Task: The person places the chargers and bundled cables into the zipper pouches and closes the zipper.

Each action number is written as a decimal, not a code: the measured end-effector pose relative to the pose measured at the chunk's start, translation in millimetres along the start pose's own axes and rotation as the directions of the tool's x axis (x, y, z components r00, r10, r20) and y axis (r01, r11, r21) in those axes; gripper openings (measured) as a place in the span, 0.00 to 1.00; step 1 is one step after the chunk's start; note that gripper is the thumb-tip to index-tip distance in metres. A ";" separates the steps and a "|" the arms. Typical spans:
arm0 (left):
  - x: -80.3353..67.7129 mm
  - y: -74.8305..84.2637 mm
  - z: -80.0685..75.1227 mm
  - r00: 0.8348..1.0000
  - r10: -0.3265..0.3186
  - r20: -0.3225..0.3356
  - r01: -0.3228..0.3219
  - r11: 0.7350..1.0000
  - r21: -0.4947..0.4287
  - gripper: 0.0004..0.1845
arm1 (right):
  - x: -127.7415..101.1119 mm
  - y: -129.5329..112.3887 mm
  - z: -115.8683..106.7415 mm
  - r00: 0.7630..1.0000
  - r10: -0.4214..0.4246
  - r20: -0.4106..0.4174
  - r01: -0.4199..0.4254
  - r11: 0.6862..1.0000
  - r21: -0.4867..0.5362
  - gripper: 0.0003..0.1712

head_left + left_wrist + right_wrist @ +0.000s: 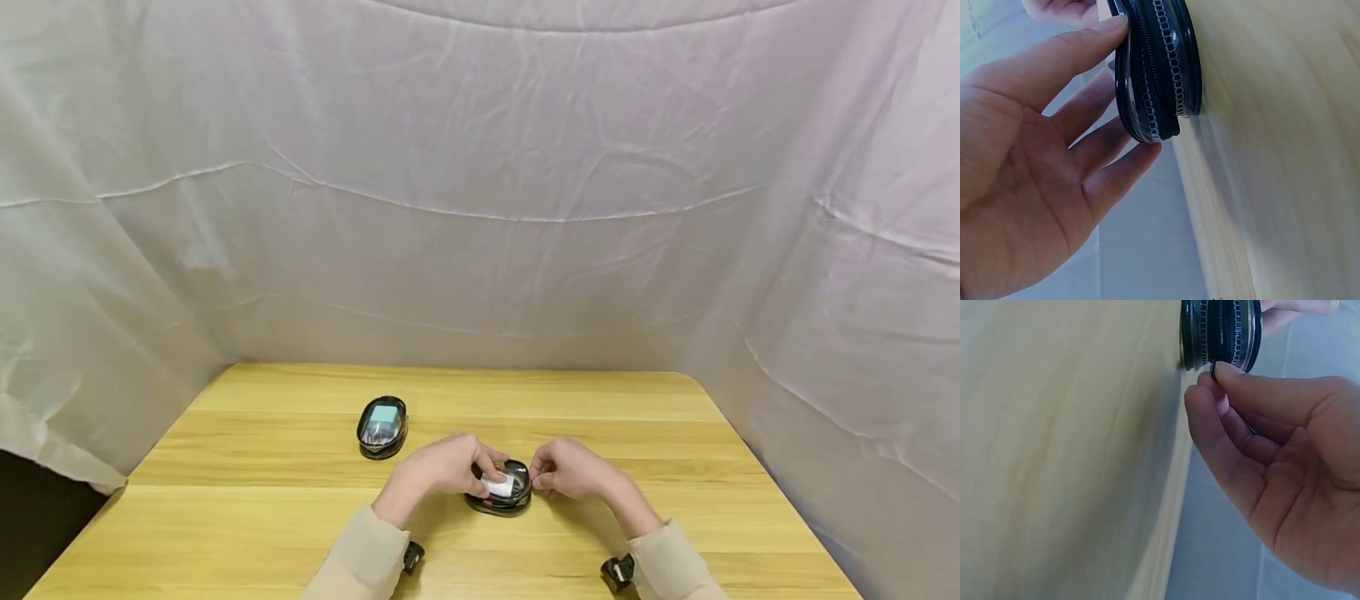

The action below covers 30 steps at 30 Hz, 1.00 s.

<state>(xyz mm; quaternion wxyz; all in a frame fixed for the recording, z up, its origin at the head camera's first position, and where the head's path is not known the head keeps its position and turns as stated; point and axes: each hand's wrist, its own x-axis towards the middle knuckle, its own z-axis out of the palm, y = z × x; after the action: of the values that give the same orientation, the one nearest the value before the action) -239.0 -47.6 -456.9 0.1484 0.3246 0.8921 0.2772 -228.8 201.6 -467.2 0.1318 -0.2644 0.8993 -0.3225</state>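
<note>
A small oval zip pouch with clear panels, black piping and a white label stands on the table in front of me. My left hand holds it from the left, thumb at the near rim and fingers over the top. In the left wrist view the black zipper runs round the pouch's side wall. On the right side, my right hand pinches a small dark zipper pull between thumb and forefinger. Most of that pull is covered by the fingertips.
A second clear oval pouch with black trim and a light blue item inside lies farther back on the left. The wooden table is enclosed by pale cloth curtains at the back and sides.
</note>
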 end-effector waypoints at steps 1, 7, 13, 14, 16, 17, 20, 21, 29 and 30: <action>0.2 0.1 0.3 1.000 -0.001 -0.002 0.001 1.000 -0.001 0.17 | -0.3 -0.1 -0.4 1.000 0.003 0.001 -0.003 1.000 -0.002 0.07; 0.8 1.0 3.0 1.000 -0.004 -0.002 0.004 1.000 -0.008 0.17 | -4.4 0.6 -2.8 1.000 -0.007 0.005 0.008 0.999 -0.049 0.08; -0.4 0.3 2.4 1.000 0.004 0.010 -0.003 1.000 -0.016 0.17 | -7.6 1.3 -6.2 0.998 -0.039 0.043 0.039 0.999 -0.009 0.07; -0.6 0.1 1.9 1.000 0.004 0.011 -0.004 1.000 -0.013 0.17 | -7.2 1.0 -6.6 0.999 -0.034 0.036 0.034 0.999 0.011 0.06; -1.7 -0.9 0.5 1.000 0.005 0.012 -0.005 1.000 -0.004 0.17 | -5.0 0.3 -6.5 1.000 -0.031 -0.002 0.031 0.999 0.016 0.04; -2.6 -1.5 -0.3 1.000 0.005 0.011 -0.005 1.000 0.001 0.16 | -3.4 -0.1 -6.0 0.999 -0.027 -0.019 0.027 0.999 0.022 0.04; -4.2 -2.2 -0.4 1.000 0.012 0.016 -0.012 1.000 0.007 0.16 | 0.8 -0.4 -3.7 0.999 -0.015 -0.035 0.016 1.000 0.025 0.09; -4.6 -2.3 -0.4 1.000 0.014 0.016 -0.014 1.000 0.007 0.16 | 2.2 -0.6 -3.0 0.999 -0.013 -0.030 0.014 1.000 0.023 0.12; -4.6 -1.4 0.3 1.000 0.021 0.009 -0.021 1.000 0.014 0.17 | 7.8 -1.7 0.9 0.999 -0.021 0.039 0.020 1.000 0.009 0.13; -4.3 -1.3 0.5 1.000 0.022 0.009 -0.022 1.000 0.014 0.17 | 7.5 -1.4 0.9 0.999 -0.022 0.040 0.022 1.000 0.007 0.12</action>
<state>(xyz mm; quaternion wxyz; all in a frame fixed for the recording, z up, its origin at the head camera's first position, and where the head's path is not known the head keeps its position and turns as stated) -236.1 -51.0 -457.7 0.1471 0.3365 0.8898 0.2709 -234.1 196.0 -467.5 0.1470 -0.2802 0.8925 -0.3215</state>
